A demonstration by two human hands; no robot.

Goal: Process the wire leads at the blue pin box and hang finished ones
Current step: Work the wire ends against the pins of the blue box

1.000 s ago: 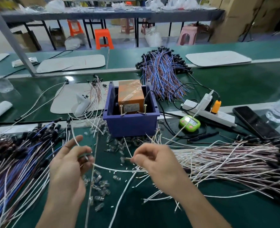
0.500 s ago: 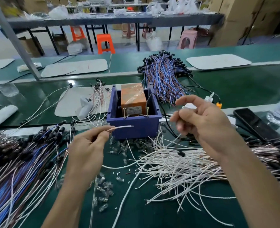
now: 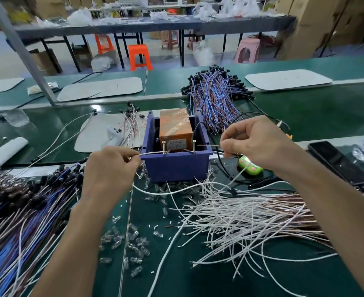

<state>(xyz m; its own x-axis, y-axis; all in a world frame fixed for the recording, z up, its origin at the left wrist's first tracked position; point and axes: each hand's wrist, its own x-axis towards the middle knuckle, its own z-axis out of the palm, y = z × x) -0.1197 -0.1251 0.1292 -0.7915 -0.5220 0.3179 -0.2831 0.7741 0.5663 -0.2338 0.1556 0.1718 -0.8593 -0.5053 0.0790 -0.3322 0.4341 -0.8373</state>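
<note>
Centrally, the left hand [image 3: 110, 168] has its fingers curled, with thumb and forefinger pinching a white lead [image 3: 153, 153]. That lead lies roughly level, its long axis running left to right, and its free end points right and reaches the left pin [image 3: 164, 147] on the front rim of the blue box [image 3: 176, 167]. Opposite it, the right hand [image 3: 256, 144] is also curled, pinching a brown lead [image 3: 208, 145] that lies level and points left, its tip just beside the right pin [image 3: 194, 145]. Both pins stand upright. Inside the box sits an orange block [image 3: 175, 127] wrapped in clear film.

Beyond the hands, the box rests on a dark green counter [image 3: 284, 279]. A loose white wire pile [image 3: 251, 217] fans out on the right, under the right forearm. A thick blue and brown bundle [image 3: 16, 221] with black ends lies on the left. Small clear plastic connectors [image 3: 131, 243] are scattered between them, near the front of the box. A second blue and brown bundle [image 3: 215, 99] lies behind the box. To the right are a small green device [image 3: 249, 168] and a dark phone [image 3: 339, 161].

Farther back, pale mats lie on more green counters. The room behind holds a long grey table, orange stools [image 3: 139, 56], a pink stool [image 3: 247, 50] and stacked cardboard boxes.
</note>
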